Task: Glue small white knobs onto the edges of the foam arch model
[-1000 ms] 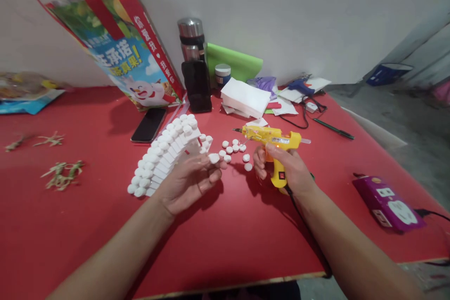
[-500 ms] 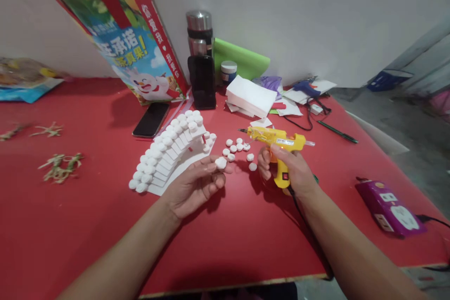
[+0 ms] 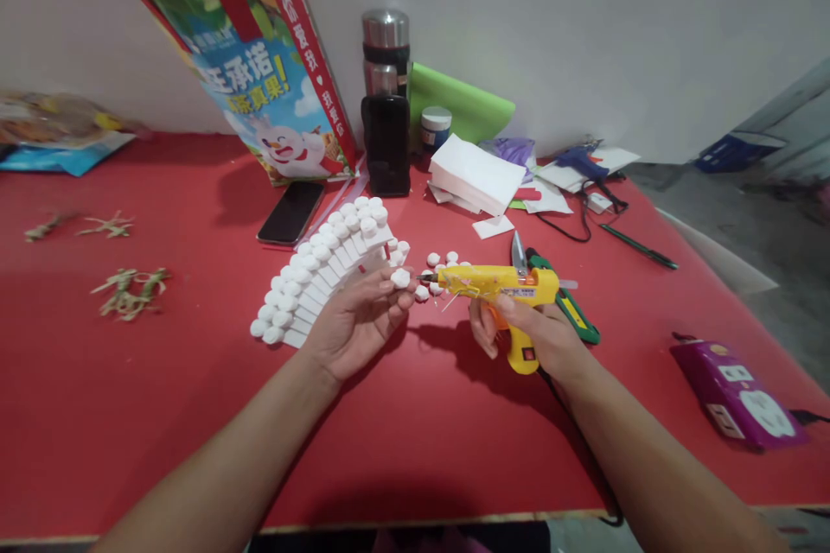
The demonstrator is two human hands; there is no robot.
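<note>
Yellow glue gun [image 3: 493, 285] gripped in right hand [image 3: 528, 333], left hand [image 3: 356, 320] pinching white foam disc [image 3: 400, 278].

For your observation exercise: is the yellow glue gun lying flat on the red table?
No, the right hand grips the yellow glue gun above the red table, nozzle toward the left hand.

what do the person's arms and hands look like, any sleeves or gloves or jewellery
Both forearms are bare up to the bottom edge of the picture: no sleeves show. The left hand and right hand wear no gloves. No watch, bracelet or ring can be seen on either wrist or on the fingers. No markings show on the arms.
</note>
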